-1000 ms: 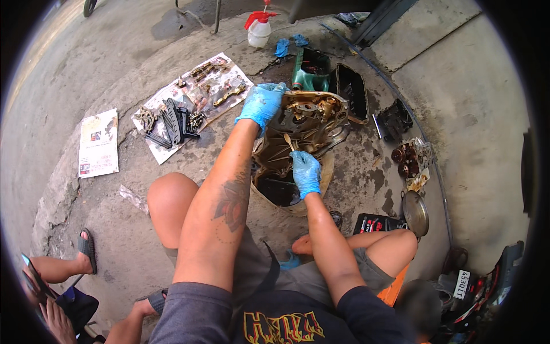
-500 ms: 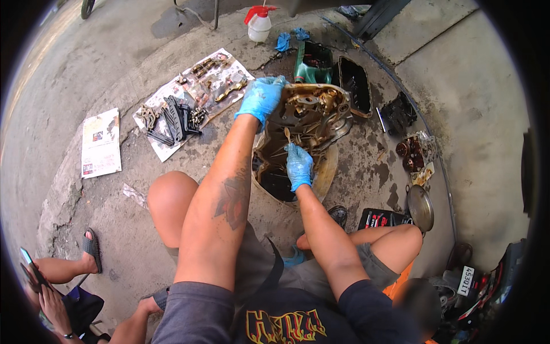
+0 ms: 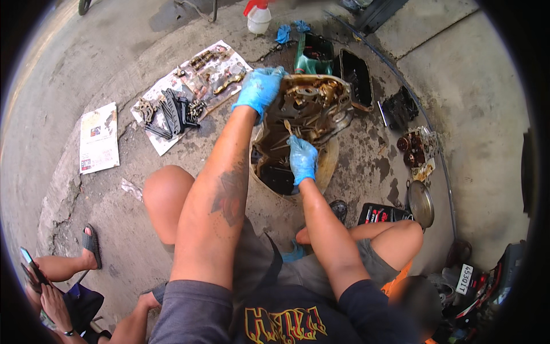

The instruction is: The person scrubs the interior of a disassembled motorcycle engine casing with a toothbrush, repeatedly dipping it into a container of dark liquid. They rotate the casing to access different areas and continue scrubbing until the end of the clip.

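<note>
The left hand (image 3: 258, 92) holds a closed grip on the metal casing (image 3: 302, 105) at its eleven o'clock edge; the right hand (image 3: 304, 160) pinches a slim tool (image 3: 287, 125) inside it, twelve o'clock from the wearer. Loose parts (image 3: 173, 110) already lie on paper at ten o'clock; brown staining inside the casing suggests unfinished work. Left fingertips are hidden; the tool's end, possibly bristled, is unclear.

The left hand (image 3: 259, 93) and right hand (image 3: 303, 159) are gloved blue, the container (image 3: 305, 64) green.
</note>
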`<action>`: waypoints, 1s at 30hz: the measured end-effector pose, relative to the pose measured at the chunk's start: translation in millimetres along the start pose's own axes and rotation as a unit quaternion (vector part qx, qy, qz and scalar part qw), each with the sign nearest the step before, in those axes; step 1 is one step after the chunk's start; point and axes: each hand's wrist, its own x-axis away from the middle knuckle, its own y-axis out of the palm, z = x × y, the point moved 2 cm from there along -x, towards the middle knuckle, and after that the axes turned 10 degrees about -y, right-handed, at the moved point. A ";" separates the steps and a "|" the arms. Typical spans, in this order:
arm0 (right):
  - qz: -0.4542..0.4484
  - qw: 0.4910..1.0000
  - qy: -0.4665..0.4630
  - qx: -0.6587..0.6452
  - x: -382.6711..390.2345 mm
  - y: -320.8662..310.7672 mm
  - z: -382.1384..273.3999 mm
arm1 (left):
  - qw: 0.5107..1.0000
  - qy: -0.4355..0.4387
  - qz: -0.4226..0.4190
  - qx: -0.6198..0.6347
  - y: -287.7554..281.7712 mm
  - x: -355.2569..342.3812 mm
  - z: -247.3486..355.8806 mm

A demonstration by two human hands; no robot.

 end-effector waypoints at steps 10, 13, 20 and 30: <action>-0.019 0.994 -0.014 0.110 -2.1 -8.6 -2.1 | 0.998 0.020 0.007 -0.057 0.0 2.0 9.2; -0.025 0.987 0.045 0.149 20.1 -30.4 -7.7 | 0.999 0.014 0.006 -0.036 -1.2 8.2 4.4; -0.130 0.901 -0.085 0.404 -15.0 -45.6 -60.1 | 1.000 -0.011 0.008 -0.014 1.0 7.3 2.3; -0.221 0.899 0.028 0.376 -35.5 -53.9 -72.2 | 0.995 0.033 0.006 -0.089 1.4 3.5 2.7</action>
